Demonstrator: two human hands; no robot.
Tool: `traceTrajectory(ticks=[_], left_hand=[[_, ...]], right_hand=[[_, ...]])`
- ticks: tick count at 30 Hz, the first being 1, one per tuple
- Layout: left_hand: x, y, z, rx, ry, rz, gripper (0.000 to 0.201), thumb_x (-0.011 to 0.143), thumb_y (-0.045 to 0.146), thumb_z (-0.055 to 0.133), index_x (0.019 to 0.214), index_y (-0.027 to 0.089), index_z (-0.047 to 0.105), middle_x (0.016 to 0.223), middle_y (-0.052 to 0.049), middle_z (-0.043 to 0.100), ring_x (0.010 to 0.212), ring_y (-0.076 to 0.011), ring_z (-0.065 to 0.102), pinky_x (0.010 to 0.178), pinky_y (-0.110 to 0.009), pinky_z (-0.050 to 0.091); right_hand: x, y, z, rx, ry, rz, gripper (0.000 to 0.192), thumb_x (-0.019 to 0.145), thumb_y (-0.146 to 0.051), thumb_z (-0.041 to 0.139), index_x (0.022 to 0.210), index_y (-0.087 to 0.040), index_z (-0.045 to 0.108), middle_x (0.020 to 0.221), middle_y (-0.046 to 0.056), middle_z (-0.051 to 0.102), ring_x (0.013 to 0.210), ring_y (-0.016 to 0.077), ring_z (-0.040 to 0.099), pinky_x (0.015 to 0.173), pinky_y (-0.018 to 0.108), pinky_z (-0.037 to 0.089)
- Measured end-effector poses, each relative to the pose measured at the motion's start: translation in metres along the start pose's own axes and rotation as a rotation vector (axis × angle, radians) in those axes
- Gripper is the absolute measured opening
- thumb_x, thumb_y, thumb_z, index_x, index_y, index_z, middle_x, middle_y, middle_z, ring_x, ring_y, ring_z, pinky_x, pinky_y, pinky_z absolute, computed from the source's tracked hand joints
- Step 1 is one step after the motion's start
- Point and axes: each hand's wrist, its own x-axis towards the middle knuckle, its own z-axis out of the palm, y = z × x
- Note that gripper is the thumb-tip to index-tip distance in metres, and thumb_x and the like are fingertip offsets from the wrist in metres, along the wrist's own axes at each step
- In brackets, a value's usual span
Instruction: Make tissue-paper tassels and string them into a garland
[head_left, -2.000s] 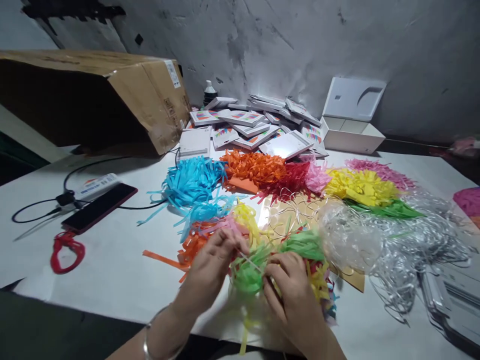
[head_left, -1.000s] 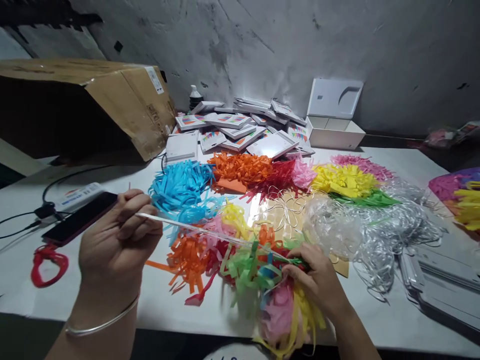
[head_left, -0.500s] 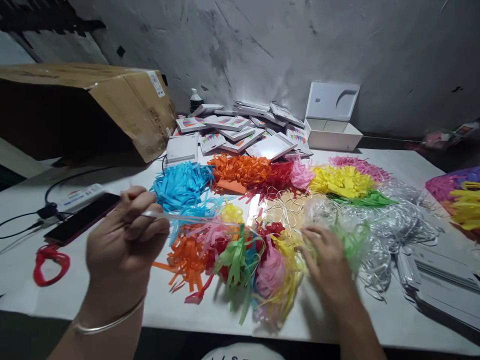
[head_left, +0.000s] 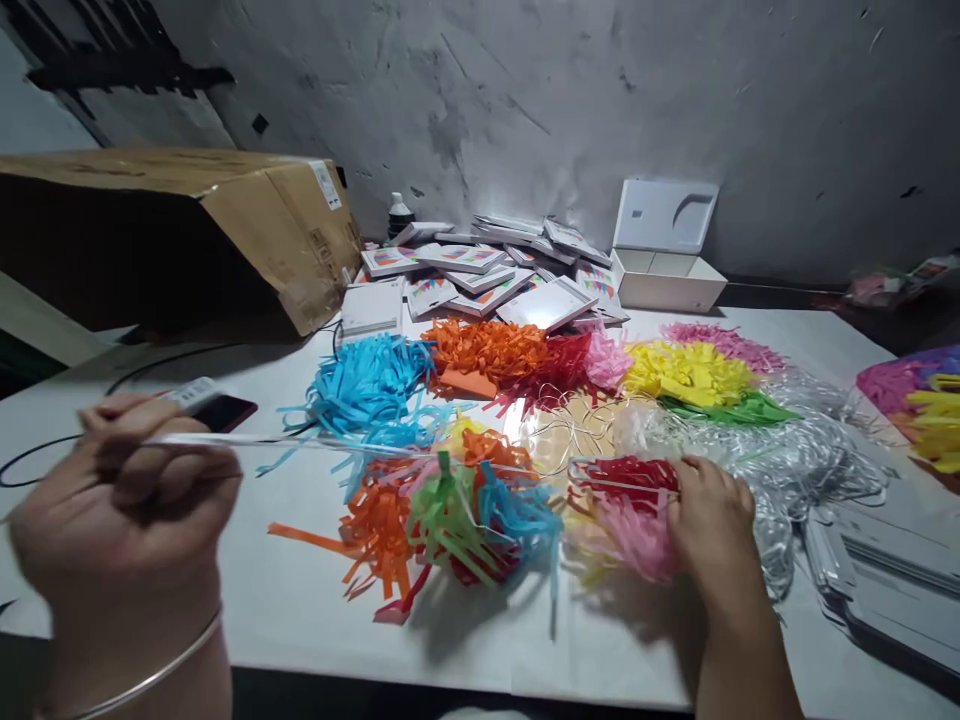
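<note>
My left hand (head_left: 142, 470) is closed in a fist around a white string (head_left: 300, 445), at the left above the table. The string stretches taut to the right across a row of paper tassels in orange, green (head_left: 446, 510) and blue (head_left: 517, 505). At the right, my right hand (head_left: 712, 520) is curled against red tassels (head_left: 630, 475) and pink tassels (head_left: 637, 535), and its fingertips are partly hidden. The tassels hang along the string between my hands, slightly blurred.
Behind lie piles of blue (head_left: 367, 380), orange (head_left: 487, 350) and yellow strips (head_left: 686, 370). Silver strands (head_left: 802, 460) and flat grey-white pieces (head_left: 885, 560) lie right. Thin white boxes (head_left: 544, 300) are heaped by the wall. A carton (head_left: 277, 240) and a phone (head_left: 229, 412) stand left.
My left hand has moved left and lengthened the taut string. My right hand has shifted right with the red and pink tassels, which now sit apart from the green and blue ones.
</note>
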Motion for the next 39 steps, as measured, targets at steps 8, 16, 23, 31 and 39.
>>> traceTrajectory(ticks=[8, 16, 23, 31, 39], left_hand=[[-0.022, -0.049, 0.022, -0.092, -0.253, -0.269, 0.060, 0.106, 0.025, -0.010, 0.087, 0.016, 0.047, 0.056, 0.010, 0.028, 0.031, -0.0031, 0.026, 0.032, -0.014, 0.026], [-0.021, -0.020, 0.001, -0.133, -0.222, -0.144, 0.034, 0.108, 0.023, 0.018, 0.089, 0.017, 0.046, 0.057, 0.011, 0.026, 0.032, -0.0038, 0.026, 0.032, -0.016, 0.023], [-0.027, -0.017, 0.006, -0.238, -0.226, -0.201, 0.014, 0.100, 0.012, 0.039, 0.091, 0.020, 0.045, 0.056, 0.012, 0.029, 0.031, -0.0031, 0.027, 0.030, -0.015, 0.020], [-0.006, 0.022, -0.023, -0.137, -0.087, 0.117, 0.028, 0.108, 0.018, 0.027, 0.090, 0.016, 0.048, 0.057, 0.011, 0.020, 0.033, -0.0044, 0.024, 0.031, -0.017, 0.023], [-0.041, -0.042, 0.015, -0.026, -0.305, -0.291, 0.014, 0.095, 0.015, 0.058, 0.084, 0.020, 0.051, 0.054, 0.011, 0.029, 0.032, -0.0033, 0.016, 0.030, -0.016, 0.008]], right_hand=[[0.018, -0.140, 0.041, 0.541, -0.374, -0.522, 0.034, 0.086, -0.014, 0.061, 0.119, -0.023, 0.065, 0.108, 0.005, 0.071, 0.105, 0.0215, 0.062, 0.109, 0.044, 0.035], [0.022, -0.130, 0.047, 0.589, -0.358, -0.475, 0.050, 0.085, -0.014, 0.060, 0.134, -0.020, 0.055, 0.128, 0.011, 0.061, 0.119, 0.0233, 0.055, 0.102, 0.039, 0.040], [0.017, -0.163, 0.054, 0.473, -0.443, -0.564, 0.017, 0.090, -0.015, 0.058, 0.095, -0.024, 0.071, 0.091, 0.001, 0.072, 0.092, 0.0192, 0.064, 0.108, 0.046, 0.032], [0.025, -0.016, -0.001, 0.143, -0.230, -0.114, 0.034, 0.079, -0.007, 0.047, 0.100, -0.016, 0.072, 0.101, 0.019, 0.070, 0.099, 0.0343, 0.064, 0.096, 0.060, 0.039], [0.010, -0.188, 0.031, 0.542, -0.407, -0.726, 0.041, 0.089, -0.013, 0.054, 0.127, -0.027, 0.058, 0.108, -0.001, 0.074, 0.104, 0.0154, 0.067, 0.119, 0.038, 0.029]])
